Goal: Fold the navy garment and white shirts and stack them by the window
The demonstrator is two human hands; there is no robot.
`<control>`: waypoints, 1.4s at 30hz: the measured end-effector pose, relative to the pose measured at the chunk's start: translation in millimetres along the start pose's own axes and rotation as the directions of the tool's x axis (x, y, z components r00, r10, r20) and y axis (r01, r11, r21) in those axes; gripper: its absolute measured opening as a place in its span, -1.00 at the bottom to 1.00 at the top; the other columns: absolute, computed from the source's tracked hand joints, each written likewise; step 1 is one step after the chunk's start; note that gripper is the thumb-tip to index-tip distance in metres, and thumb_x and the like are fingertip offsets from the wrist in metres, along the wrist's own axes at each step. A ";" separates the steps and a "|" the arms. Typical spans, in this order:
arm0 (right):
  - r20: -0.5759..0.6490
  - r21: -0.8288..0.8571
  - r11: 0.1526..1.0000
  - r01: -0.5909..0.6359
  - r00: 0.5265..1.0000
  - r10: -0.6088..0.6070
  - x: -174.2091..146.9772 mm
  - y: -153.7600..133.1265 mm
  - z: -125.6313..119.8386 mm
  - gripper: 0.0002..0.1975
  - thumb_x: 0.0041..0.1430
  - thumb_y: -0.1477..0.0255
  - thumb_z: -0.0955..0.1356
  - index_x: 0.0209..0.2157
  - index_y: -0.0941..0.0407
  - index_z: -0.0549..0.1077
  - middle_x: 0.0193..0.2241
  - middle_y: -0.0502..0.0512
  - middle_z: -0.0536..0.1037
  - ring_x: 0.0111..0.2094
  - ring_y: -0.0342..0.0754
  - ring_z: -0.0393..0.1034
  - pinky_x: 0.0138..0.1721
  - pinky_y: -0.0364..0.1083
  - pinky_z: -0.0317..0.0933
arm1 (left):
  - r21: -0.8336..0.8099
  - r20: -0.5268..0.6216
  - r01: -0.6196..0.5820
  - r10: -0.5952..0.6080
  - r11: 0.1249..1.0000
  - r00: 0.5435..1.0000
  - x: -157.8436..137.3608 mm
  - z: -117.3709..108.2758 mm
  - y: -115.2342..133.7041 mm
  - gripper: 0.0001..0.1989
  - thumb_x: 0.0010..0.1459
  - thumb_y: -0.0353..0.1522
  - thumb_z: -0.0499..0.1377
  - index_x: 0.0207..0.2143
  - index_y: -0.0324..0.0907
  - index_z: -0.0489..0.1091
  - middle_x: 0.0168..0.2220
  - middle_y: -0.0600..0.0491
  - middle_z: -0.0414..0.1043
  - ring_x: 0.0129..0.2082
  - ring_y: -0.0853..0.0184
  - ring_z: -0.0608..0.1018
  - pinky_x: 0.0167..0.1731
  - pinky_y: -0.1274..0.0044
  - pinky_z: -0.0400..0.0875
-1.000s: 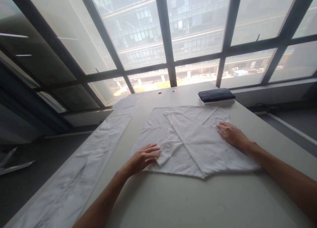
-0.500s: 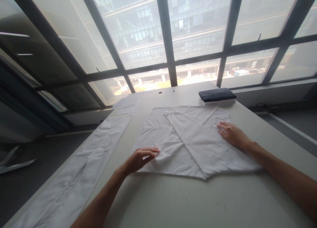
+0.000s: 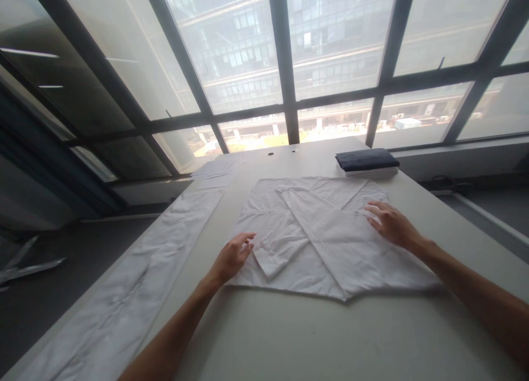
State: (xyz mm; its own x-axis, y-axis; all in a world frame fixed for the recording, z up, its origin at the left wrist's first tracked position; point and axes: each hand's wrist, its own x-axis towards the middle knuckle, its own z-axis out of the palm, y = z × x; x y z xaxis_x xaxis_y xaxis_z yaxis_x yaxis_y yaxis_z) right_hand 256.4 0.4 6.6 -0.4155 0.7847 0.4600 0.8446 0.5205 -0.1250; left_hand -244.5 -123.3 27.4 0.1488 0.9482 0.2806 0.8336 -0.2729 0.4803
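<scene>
White table [image 3: 264,337], garment [image 3: 326,232] with corner [image 3: 344,294] nearward

White table [image 3: 281,337]. Clock centre: white garment [image 3: 330,243]. 9 o'clock: wrinkled white cloth [image 3: 159,257]. 10 o'clock: pale sheets [image 3: 214,174]. 1 o'clock: dark-topped folded stack [image 3: 367,161].

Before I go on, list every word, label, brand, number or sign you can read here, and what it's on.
No readable text anywhere in this view.
White garment under the hands: no lettering visible.
Folded dark cloth on the stack: no legible label.
Pale sheets at the table's far left: any print is too small to tell.
Building outside: too hazy to read any sign.
</scene>
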 end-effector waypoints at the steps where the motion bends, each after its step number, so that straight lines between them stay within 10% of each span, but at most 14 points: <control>1: -0.032 0.034 0.999 0.023 0.999 -0.022 2.4 -15.1 -7.5 -0.66 0.31 0.45 0.26 0.02 0.23 0.52 0.02 0.36 0.53 0.07 0.18 0.41 0.11 0.10 0.29 | 0.014 -0.013 0.055 -0.054 0.998 0.998 1.6 2.7 -3.0 -0.67 0.30 -0.31 0.12 0.06 -0.15 0.48 -0.05 -0.05 0.57 -0.15 0.24 0.61 -0.02 0.40 0.47; 7: 0.036 0.314 0.902 0.298 0.945 -0.325 -2.3 -167.8 -33.9 -0.79 0.34 0.54 0.27 -0.10 0.10 0.51 -0.20 0.13 0.53 -0.21 -0.02 0.43 -0.18 -0.08 0.31 | 0.102 0.019 0.217 -0.220 0.971 0.975 14.0 17.6 -3.5 -0.76 0.26 -0.30 0.06 -0.32 -0.19 0.50 -0.29 -0.03 0.55 -0.26 0.24 0.55 -0.16 0.46 0.40; 13: 0.152 0.187 0.880 0.436 0.872 -0.465 -1.7 -267.1 6.2 -0.83 0.25 0.62 0.31 -0.15 0.18 0.46 -0.22 0.18 0.51 -0.21 0.04 0.40 -0.21 -0.04 0.30 | 0.274 0.070 0.268 -0.298 0.924 0.952 17.9 21.9 -2.4 -0.75 0.28 -0.27 0.07 -0.36 -0.17 0.46 -0.26 -0.04 0.51 -0.21 0.23 0.51 -0.14 0.44 0.32; 42: 0.178 0.195 0.830 0.523 0.813 -0.554 5.7 -279.1 27.8 -0.90 0.30 0.51 0.36 -0.33 0.17 0.51 -0.27 0.17 0.50 -0.19 0.07 0.34 -0.16 0.03 0.23 | 0.298 0.066 0.225 -0.255 0.928 0.965 7.7 9.3 -3.2 -0.78 0.25 -0.27 0.07 -0.37 -0.13 0.46 -0.18 -0.03 0.44 -0.11 0.16 0.47 -0.06 0.37 0.33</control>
State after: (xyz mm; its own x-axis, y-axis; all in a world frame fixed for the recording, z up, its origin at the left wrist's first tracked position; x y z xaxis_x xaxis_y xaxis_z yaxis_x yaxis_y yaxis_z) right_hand 8.9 -131.0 19.7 -0.8657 0.4098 0.2873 0.4183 0.9077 -0.0344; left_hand -241.1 -113.7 20.4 -0.0340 0.9950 0.0937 0.9652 0.0083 0.2615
